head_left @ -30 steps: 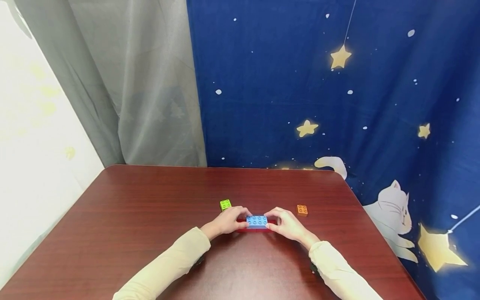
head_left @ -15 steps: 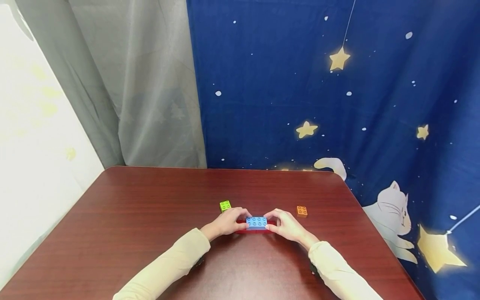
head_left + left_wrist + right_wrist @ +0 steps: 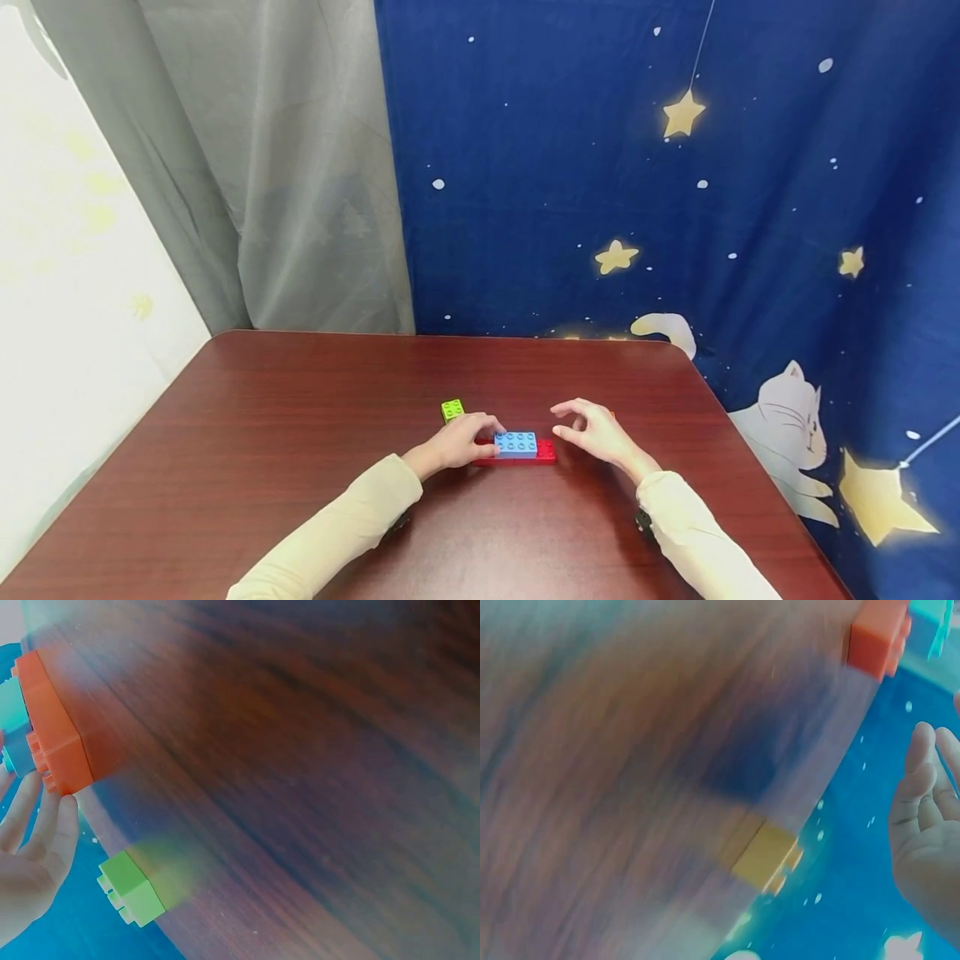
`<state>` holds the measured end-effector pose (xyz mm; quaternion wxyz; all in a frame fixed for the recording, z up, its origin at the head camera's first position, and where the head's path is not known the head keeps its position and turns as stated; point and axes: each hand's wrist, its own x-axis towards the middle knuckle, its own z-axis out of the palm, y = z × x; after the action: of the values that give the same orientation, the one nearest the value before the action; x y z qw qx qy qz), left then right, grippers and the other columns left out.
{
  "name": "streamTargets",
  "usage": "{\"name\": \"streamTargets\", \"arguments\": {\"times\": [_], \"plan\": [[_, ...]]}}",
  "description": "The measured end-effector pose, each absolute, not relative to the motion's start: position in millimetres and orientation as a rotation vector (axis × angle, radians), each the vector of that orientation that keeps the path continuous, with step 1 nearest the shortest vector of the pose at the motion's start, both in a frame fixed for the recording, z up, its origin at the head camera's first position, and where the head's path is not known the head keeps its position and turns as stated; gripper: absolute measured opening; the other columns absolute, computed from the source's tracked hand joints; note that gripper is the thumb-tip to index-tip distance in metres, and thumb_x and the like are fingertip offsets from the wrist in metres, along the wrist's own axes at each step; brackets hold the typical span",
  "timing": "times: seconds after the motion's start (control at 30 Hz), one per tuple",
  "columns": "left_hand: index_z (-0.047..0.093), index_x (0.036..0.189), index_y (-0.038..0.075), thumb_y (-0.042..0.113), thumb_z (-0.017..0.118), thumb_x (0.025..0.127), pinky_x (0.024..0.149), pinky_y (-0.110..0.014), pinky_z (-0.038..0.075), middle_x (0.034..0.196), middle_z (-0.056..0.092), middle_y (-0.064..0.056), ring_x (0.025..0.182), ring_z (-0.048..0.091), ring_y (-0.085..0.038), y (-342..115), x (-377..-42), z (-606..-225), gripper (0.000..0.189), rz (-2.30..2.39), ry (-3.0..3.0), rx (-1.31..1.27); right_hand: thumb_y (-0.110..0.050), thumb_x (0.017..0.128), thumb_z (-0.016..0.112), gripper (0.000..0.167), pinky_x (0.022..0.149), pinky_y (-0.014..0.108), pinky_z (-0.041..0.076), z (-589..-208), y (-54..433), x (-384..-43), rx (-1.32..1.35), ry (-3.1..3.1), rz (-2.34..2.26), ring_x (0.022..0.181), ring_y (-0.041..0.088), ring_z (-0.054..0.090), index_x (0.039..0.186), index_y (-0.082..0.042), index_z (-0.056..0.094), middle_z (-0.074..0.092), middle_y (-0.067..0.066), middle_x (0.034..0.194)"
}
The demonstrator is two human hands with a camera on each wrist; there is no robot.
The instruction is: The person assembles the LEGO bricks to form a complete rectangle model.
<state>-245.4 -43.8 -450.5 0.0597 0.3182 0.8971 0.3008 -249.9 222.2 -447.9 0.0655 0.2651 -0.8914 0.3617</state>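
Observation:
A blue toy building brick [image 3: 516, 445] sits on top of a longer red brick layer [image 3: 546, 452] in front of the person. My left hand [image 3: 452, 442] pinches the blue brick's left end between thumb and fingers; it covers the left part of the red layer. In the left wrist view its fingertips are right at the blue brick [image 3: 16, 724] and the red layer [image 3: 56, 727]. To the right, my right hand [image 3: 600, 435] is apart from the bricks, its fingers loosely bent around nothing. The right wrist view shows that hand [image 3: 930, 825] holding nothing.
A small lime green brick [image 3: 452, 408] lies just behind the left hand. An orange brick [image 3: 765, 856] stands on the table near the right hand, which hides most of it in the head view. The dark red wooden table [image 3: 315, 392] ends at curtains behind.
My right hand has let go of the blue brick's right end and moved right, uncovering the red layer's end and covering most of the orange brick. My left hand stays in place.

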Motion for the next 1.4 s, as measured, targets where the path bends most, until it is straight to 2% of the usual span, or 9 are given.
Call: {"name": "streamTargets", "arguments": {"times": [0.37, 0.53, 0.93, 1.1, 1.4], "plan": [[0.06, 0.104, 0.015, 0.023, 0.066, 0.08, 0.081, -0.029, 0.042, 0.099, 0.058, 0.001, 0.09, 0.051, -0.012, -44, -246, -452, 0.027, 0.924, 2.708, 0.933, -0.012, 0.073, 0.072, 0.032, 0.056, 0.026, 0.041, -452, 261, -261, 0.582, -2.668, 1.002, 0.059, 0.011, 0.048, 0.102, -0.001, 0.063, 0.059, 0.012, 0.087], [0.06, 0.105, 0.015, 0.024, 0.066, 0.08, 0.081, -0.029, 0.041, 0.099, 0.057, 0.002, 0.09, 0.051, -0.012, -44, -245, -452, 0.027, 0.917, 2.709, 0.932, -0.009, 0.072, 0.072, 0.033, 0.05, 0.024, 0.04, -457, 273, -265, 0.524, -2.658, 1.008, 0.053, 0.011, 0.049, 0.102, 0.001, 0.062, 0.056, 0.015, 0.093], [0.061, 0.105, 0.014, 0.025, 0.066, 0.079, 0.082, -0.03, 0.041, 0.098, 0.058, 0.002, 0.089, 0.05, -0.011, -44, -246, -451, 0.028, 0.868, 2.744, 0.967, -0.007, 0.069, 0.073, 0.041, 0.05, 0.024, 0.041, -461, 289, -269, 0.456, -2.75, 0.947, 0.055, 0.011, 0.046, 0.107, 0.002, 0.059, 0.051, 0.015, 0.098], [0.06, 0.106, 0.016, 0.025, 0.066, 0.079, 0.082, -0.031, 0.041, 0.101, 0.057, 0.002, 0.09, 0.05, -0.011, -45, -246, -453, 0.03, 0.893, 2.744, 0.95, -0.008, 0.069, 0.073, 0.044, 0.052, 0.025, 0.041, -463, 291, -270, 0.455, -2.785, 0.956, 0.056, 0.012, 0.047, 0.109, 0.002, 0.058, 0.051, 0.014, 0.095], [0.058, 0.106, 0.01, 0.025, 0.067, 0.078, 0.08, -0.028, 0.042, 0.098, 0.059, 0.0, 0.089, 0.053, -0.011, -46, -247, -456, 0.032, 0.962, 2.723, 0.963, -0.01, 0.069, 0.074, 0.044, 0.054, 0.026, 0.04, -468, 295, -272, 0.432, -2.834, 0.995, 0.058, 0.014, 0.047, 0.107, 0.002, 0.058, 0.053, 0.012, 0.088]]}}
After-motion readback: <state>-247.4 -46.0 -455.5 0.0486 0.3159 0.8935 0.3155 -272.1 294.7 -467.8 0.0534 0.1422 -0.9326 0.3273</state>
